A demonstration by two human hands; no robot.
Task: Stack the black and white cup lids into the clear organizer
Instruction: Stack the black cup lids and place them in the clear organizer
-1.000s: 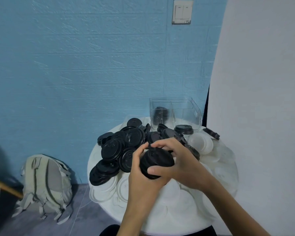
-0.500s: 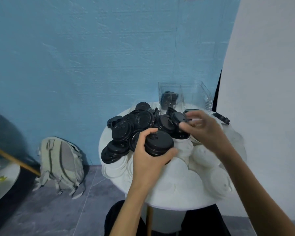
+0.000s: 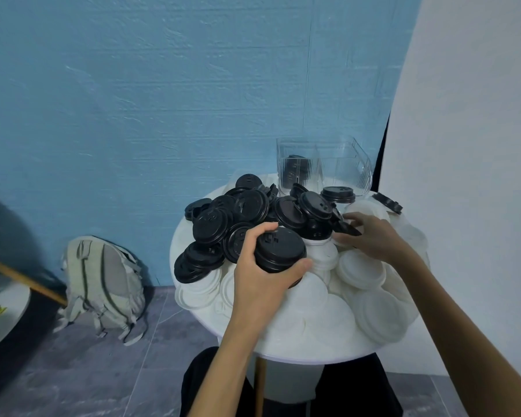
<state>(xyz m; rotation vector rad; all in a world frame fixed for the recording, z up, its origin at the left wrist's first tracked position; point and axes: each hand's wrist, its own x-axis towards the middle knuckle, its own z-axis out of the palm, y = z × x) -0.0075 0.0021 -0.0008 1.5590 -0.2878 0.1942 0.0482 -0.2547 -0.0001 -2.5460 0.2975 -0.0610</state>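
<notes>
Here my left hand [image 3: 260,276] grips a stack of black lids [image 3: 280,251], fingers curled over its far edge and thumb under the near side, held just above the white lids [image 3: 361,270] at the front of the table [image 3: 283,346]. My right hand [image 3: 373,236] reaches into the pile to the right, its fingertips pinching the edge of a single black lid [image 3: 348,229] that lies where the black heap [image 3: 241,212] meets the white ones. The heap covers the table's left and back part; white lids cover the near and right part. The organizer [image 3: 322,165] stands at the back edge, upright, with a few black lids in its left compartment. A backpack [image 3: 103,284] leans against the blue wall [image 3: 163,85] on the floor.
</notes>
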